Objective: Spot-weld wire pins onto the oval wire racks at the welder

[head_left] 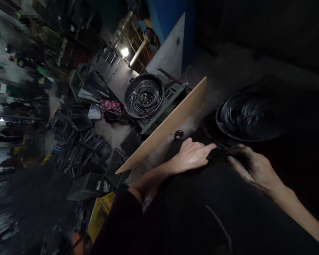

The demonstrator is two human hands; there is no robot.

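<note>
My left hand (194, 153) rests over my dark-clad lap, its fingers curled round one end of a dark bundle (217, 154) of thin strands. On the other side, the thumb and fingers of my right hand (251, 166) close toward the bundle's far end. The strands lie in shadow, so their exact kind is hard to make out. Just beyond my right hand sits a wide basin (221, 124) heaped with dark coiled strands (244, 115).
A long wooden board (164, 124) slants across the left of my lap. Behind it, a round pan (127, 94) holding coiled wire (146, 96) sits on a green crate (172, 106). A lit bulb (124, 51), a yellow container (97, 217) and piled dark frames (86, 152) stand farther left.
</note>
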